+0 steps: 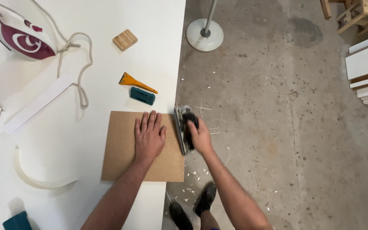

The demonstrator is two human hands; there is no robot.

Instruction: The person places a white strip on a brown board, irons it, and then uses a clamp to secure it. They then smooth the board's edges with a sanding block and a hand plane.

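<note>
Right hand [199,135] grips trimmer [183,128] lengthwise along board [122,147] edge

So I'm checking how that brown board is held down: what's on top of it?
The left hand lies flat, fingers spread, on the brown board. The right hand holds a trimming tool against its right edge. The board patch under the palm is hidden.
</note>
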